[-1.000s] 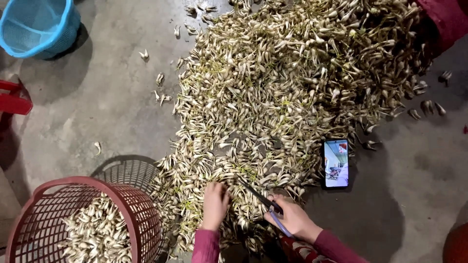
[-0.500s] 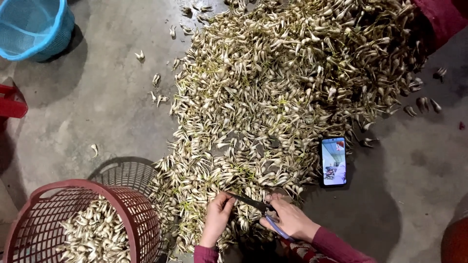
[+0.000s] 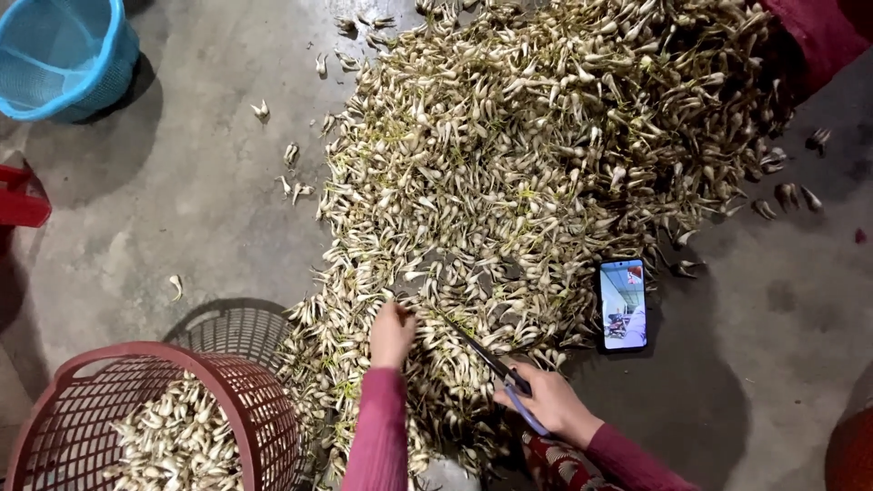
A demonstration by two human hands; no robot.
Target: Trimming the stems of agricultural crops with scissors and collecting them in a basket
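A big heap of small pale bulbs with stems point(image 3: 546, 155) covers the concrete floor. My left hand point(image 3: 391, 335) reaches into the near edge of the heap, fingers closed around a bulb. My right hand point(image 3: 546, 400) grips a pair of scissors point(image 3: 486, 356) with blue handles; the dark blades point up-left toward my left hand. Both arms wear dark pink sleeves.
A red mesh basket point(image 3: 245, 391) holding several trimmed bulbs stands at the lower left. A blue basket point(image 3: 64, 55) sits at the top left, with a red object point(image 3: 23, 195) at the left edge. A lit phone point(image 3: 623, 305) lies on the floor right of the heap.
My left hand has stretched farther up into the heap. The scissors' blades have followed toward it. The view has shifted slightly.
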